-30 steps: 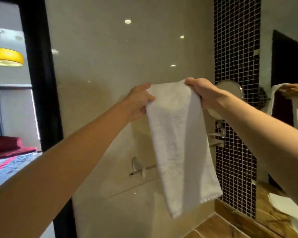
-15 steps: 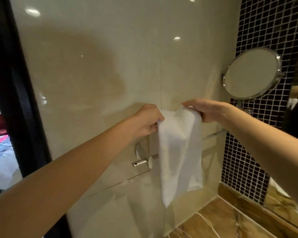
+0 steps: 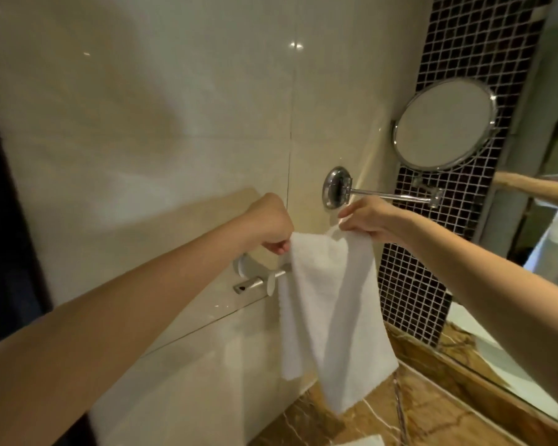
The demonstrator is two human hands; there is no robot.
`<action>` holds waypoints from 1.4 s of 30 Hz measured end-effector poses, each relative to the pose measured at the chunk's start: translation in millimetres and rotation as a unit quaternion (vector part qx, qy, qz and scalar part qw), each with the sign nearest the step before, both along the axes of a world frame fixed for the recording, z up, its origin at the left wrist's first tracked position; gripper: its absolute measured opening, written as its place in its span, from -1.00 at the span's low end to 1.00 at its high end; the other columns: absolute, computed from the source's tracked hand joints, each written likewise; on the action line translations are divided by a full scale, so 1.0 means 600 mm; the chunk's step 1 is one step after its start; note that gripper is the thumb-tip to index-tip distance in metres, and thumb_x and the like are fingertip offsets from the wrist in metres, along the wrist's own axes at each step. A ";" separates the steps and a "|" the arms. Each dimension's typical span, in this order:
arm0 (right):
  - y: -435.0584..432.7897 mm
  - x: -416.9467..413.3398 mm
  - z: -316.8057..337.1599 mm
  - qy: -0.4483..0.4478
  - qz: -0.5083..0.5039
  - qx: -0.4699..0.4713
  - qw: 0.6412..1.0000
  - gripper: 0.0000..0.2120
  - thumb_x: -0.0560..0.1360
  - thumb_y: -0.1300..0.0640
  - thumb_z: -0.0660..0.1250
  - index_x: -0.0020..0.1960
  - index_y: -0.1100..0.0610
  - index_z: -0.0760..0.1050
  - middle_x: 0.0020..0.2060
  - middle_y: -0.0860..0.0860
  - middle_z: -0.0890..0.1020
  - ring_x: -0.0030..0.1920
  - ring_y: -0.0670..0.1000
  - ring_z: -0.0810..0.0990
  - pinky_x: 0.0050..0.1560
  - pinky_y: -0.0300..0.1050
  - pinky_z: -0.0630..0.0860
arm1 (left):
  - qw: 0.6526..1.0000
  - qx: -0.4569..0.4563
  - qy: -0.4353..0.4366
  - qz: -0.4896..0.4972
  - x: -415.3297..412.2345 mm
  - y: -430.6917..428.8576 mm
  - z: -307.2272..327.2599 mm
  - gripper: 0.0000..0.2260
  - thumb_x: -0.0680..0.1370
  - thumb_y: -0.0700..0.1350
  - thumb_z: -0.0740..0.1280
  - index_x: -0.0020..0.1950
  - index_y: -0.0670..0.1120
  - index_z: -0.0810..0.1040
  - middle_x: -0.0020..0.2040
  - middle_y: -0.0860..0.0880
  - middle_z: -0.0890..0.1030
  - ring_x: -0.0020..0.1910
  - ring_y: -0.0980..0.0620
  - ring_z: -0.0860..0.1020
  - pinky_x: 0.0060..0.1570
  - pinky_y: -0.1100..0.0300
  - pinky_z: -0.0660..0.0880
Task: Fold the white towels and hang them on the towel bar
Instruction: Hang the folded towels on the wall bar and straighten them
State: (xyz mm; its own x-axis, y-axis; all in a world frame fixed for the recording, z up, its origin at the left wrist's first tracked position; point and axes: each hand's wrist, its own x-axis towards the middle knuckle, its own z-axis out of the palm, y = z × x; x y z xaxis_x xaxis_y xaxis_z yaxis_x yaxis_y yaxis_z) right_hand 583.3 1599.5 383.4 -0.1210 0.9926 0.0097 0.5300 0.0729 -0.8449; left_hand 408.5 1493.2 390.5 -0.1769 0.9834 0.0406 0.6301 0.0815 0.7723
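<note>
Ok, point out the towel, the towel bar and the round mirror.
towel (image 3: 329,300), head view, middle of hanging cloth
towel bar (image 3: 282,273), head view, exposed rod
round mirror (image 3: 443,123), head view, glass centre

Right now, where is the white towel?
In the head view the white towel hangs mid-frame, its top pinched between the left hand and right hand, in front of the towel bar.

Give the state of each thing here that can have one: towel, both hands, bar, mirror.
white towel: folded, hanging from both hands in front of the bar; whether it lies over it, I cannot tell.
left hand: pinches the towel's top left corner.
right hand: pinches its top right corner.
towel bar: mostly hidden behind the towel.
round mirror: out on its arm.
</note>
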 end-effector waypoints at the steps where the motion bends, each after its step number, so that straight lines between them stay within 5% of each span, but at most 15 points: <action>1: 0.003 -0.001 -0.009 0.013 -0.010 0.008 1.000 -0.85 0.44 0.37 0.41 -0.10 0.15 0.55 0.04 0.16 0.58 0.06 0.13 0.58 0.13 0.04 0.57 | 0.999 0.022 0.029 0.007 -0.001 0.004 -0.008 -0.87 0.50 -0.44 0.27 -0.01 -0.38 0.58 -0.15 -0.31 0.63 -0.24 -0.16 0.63 -0.04 -0.07 0.61; 3: 0.007 -0.007 -0.024 0.037 -0.022 0.013 0.999 -0.86 0.44 0.38 0.41 -0.10 0.17 0.56 0.05 0.17 0.58 0.09 0.14 0.58 0.17 0.07 0.56 | 0.994 0.067 0.085 0.008 -0.005 0.010 -0.025 -0.84 0.47 -0.40 0.25 -0.05 -0.33 0.62 -0.14 -0.25 0.66 -0.17 -0.16 0.65 -0.03 -0.01 0.61; 8: 0.016 -0.015 -0.045 0.055 -0.038 0.011 0.998 -0.82 0.48 0.35 0.38 0.07 0.22 0.57 0.05 0.17 0.58 0.05 0.13 0.57 0.00 -0.02 0.58 | 0.967 0.150 0.202 -0.048 0.005 0.017 -0.061 -0.77 0.44 -0.24 0.29 -0.42 -0.09 0.48 -0.43 -0.08 0.46 -0.42 -0.07 0.42 -0.34 0.13 0.42; 10: 0.017 -0.018 -0.052 0.067 -0.039 0.014 0.997 -0.82 0.49 0.35 0.36 0.08 0.23 0.57 -0.02 0.15 0.57 -0.05 0.07 0.57 -0.15 -0.09 0.56 | 0.955 0.134 0.256 -0.070 0.010 0.021 -0.073 -0.81 0.48 -0.06 0.33 -0.34 -0.03 0.54 -0.30 -0.07 0.59 -0.27 -0.09 0.56 -0.19 0.05 0.55; 13: 0.021 -0.018 -0.065 0.056 -0.023 0.042 0.997 -0.86 0.48 0.38 0.34 0.00 0.21 0.56 -0.18 0.09 0.54 -0.19 0.01 0.53 -0.30 -0.19 0.52 | 0.941 0.102 0.314 -0.072 0.016 0.024 -0.083 -0.76 0.41 0.13 0.32 -0.44 0.16 0.43 -0.36 0.00 0.41 -0.16 -0.20 0.54 -0.06 -0.14 0.53; 17: 0.031 -0.013 -0.080 -0.026 0.024 0.103 0.994 -0.80 0.44 0.40 0.31 0.02 0.22 0.57 -0.29 0.03 0.52 -0.27 -0.04 0.50 -0.42 -0.33 0.45 | 0.927 0.079 0.359 -0.076 0.020 0.030 -0.083 -0.74 0.40 0.04 0.34 -0.47 0.26 0.39 -0.41 0.00 0.24 -0.17 -0.28 0.50 -0.07 -0.29 0.50; 20: 0.037 -0.011 -0.086 -0.102 0.044 0.148 0.983 -0.81 0.42 0.34 0.32 -0.02 0.13 0.57 -0.11 0.12 0.59 -0.05 0.09 0.58 -0.17 -0.17 0.50 | 0.932 0.079 0.346 -0.072 0.010 0.041 -0.090 -0.69 0.43 -0.02 0.32 -0.50 0.08 0.35 -0.43 -0.02 0.27 -0.35 -0.13 0.35 -0.08 -0.28 0.49; 23: 0.036 -0.007 -0.093 -0.178 0.067 0.197 0.962 -0.80 0.41 0.27 0.35 0.03 0.13 0.59 0.01 0.13 0.62 0.09 0.13 0.57 -0.02 -0.11 0.48 | 0.936 0.086 0.333 -0.078 0.004 0.054 -0.096 -0.65 0.46 -0.07 0.32 -0.47 -0.08 0.27 -0.44 -0.03 0.30 -0.36 -0.08 0.34 -0.17 -0.03 0.47; 26: 0.030 -0.003 -0.091 -0.263 0.104 0.267 0.921 -0.76 0.45 0.20 0.34 0.10 0.11 0.59 0.12 0.10 0.60 0.16 0.13 0.54 0.11 -0.05 0.47 | 0.933 0.087 0.335 -0.098 0.001 0.059 -0.099 -0.67 0.43 -0.11 0.31 -0.43 -0.09 0.21 -0.41 -0.06 0.28 -0.36 -0.07 0.30 -0.29 0.12 0.28; 29: 0.022 -0.002 -0.086 -0.310 0.201 0.286 0.884 -0.72 0.53 0.14 0.26 0.22 0.07 0.55 0.21 0.05 0.59 0.22 0.09 0.52 0.24 0.04 0.43 | 0.931 0.082 0.342 -0.097 0.000 0.058 -0.102 -0.67 0.41 -0.03 0.35 -0.45 -0.01 0.26 -0.38 0.00 0.31 -0.33 -0.07 0.35 -0.30 0.12 0.30; 33: 0.017 -0.003 -0.099 -0.341 0.262 0.265 0.863 -0.69 0.64 0.03 0.10 0.28 0.04 0.51 0.20 0.03 0.60 0.20 0.09 0.52 0.23 0.02 0.41 | 0.926 0.057 0.367 -0.072 0.005 0.055 -0.102 -0.78 0.35 0.15 0.35 -0.41 0.13 0.37 -0.33 0.01 0.37 -0.19 -0.14 0.48 -0.10 -0.11 0.51; 36: 0.020 -0.006 -0.110 -0.321 0.256 0.266 0.872 -0.70 0.64 0.04 0.07 0.17 0.10 0.54 0.09 0.08 0.64 0.11 0.13 0.55 0.14 0.01 0.44 | 0.929 0.047 0.361 -0.068 0.005 0.059 -0.104 -0.68 0.39 0.15 0.34 -0.46 0.09 0.30 -0.26 -0.19 0.38 -0.07 -0.26 0.52 -0.01 -0.29 0.48; 42: 0.029 -0.023 -0.119 -0.327 0.226 0.287 0.872 -0.65 0.61 0.09 0.03 -0.02 0.19 0.57 -0.06 0.13 0.64 -0.01 0.17 0.55 0.11 0.01 0.39 | 0.926 0.072 0.361 -0.085 0.004 0.065 -0.106 -0.66 0.49 0.04 0.29 -0.42 -0.04 0.29 -0.39 -0.02 0.36 -0.22 -0.19 0.49 -0.24 0.06 0.40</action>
